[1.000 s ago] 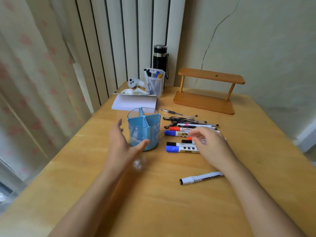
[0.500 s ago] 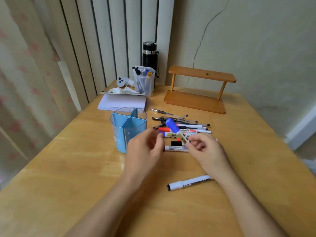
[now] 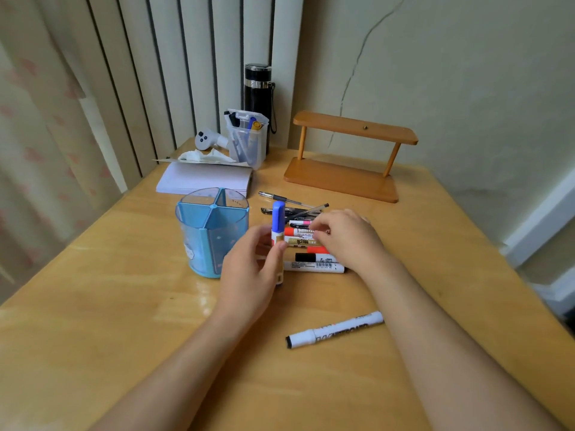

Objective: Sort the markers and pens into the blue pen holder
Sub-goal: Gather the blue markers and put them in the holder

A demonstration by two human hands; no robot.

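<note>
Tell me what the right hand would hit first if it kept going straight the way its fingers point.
The right hand points left across the pile of markers, fingertips already over them. Carried straight on, it would likely first meet the blue-capped marker held upright in the left hand, though depth is uncertain from this one view.

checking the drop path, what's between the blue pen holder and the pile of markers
In the head view, only the left hand, holding the blue-capped marker upright, lies between the blue pen holder and the marker pile.
</note>
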